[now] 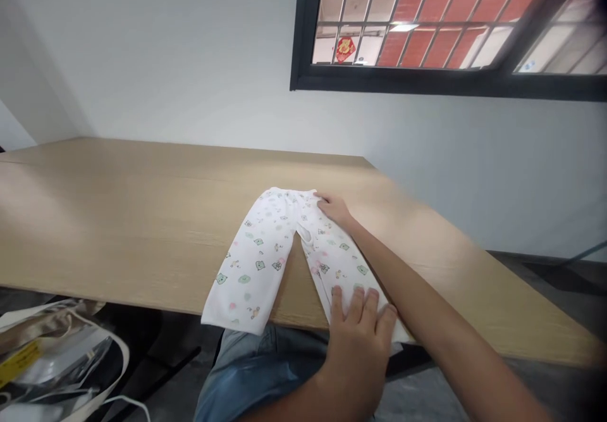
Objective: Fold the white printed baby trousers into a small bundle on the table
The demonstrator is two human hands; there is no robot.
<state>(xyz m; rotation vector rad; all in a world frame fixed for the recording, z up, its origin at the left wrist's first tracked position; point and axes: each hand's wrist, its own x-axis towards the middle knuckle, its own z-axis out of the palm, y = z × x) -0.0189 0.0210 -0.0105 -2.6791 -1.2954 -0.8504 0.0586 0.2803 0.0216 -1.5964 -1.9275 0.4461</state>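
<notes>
A small pair of white trousers [265,245], printed with green, pink and yellow little figures, lies spread on the wooden table. Its waistband points away from me, and both leg ends hang slightly over the near edge. My left hand [358,340] rests on the lower part of the right-side leg, fingers spread and flat on the cloth. At the right corner of the waistband is my right hand [334,210], thumb and forefinger close together on the fabric; its other fingers are mostly hidden. A small gap shows in the crotch seam.
The table [142,207] runs to a grey-white wall, under a barred window [417,23]. At lower left, a bag [61,359] holds plastic-wrapped items and a yellow label. My legs in blue jeans [256,371] are beneath the near edge.
</notes>
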